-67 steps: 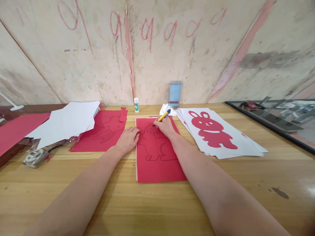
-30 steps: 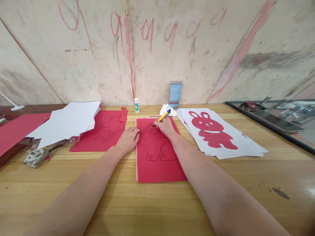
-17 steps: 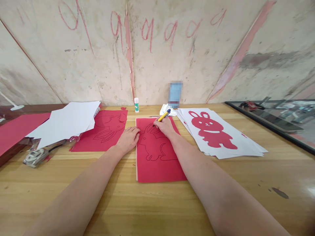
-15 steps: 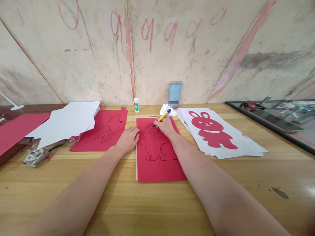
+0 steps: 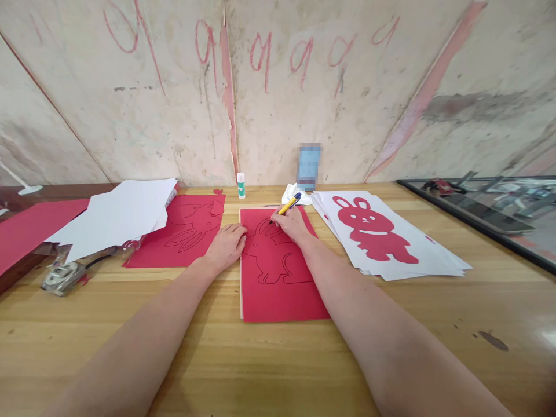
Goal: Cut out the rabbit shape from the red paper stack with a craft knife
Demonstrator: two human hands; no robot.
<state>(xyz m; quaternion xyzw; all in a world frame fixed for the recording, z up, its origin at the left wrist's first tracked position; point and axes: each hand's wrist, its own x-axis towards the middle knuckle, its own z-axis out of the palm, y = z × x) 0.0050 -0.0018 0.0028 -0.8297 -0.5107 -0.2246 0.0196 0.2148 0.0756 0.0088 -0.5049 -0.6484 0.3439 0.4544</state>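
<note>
A yellow pen (image 5: 288,204) with a dark blue end is gripped in my right hand (image 5: 288,222), its tip touching the red sheet (image 5: 278,304) in front of me near the ears of a rabbit outline. Dark lines on that sheet show the rabbit's head, ears, paws and back. My left hand (image 5: 226,246) rests beside the sheet's left edge, fingertips on the edge, fingers slightly curled and apart, holding nothing. To its left lies a second red sheet (image 5: 152,249) with another rabbit outline.
White sheets (image 5: 125,208) and a bundled cable (image 5: 63,278) lie at left. A glue stick (image 5: 241,186) stands at the back near a crumpled tissue (image 5: 292,194) and a blurred blue object (image 5: 309,165). At right, a red rabbit cutout (image 5: 377,240) lies on white paper.
</note>
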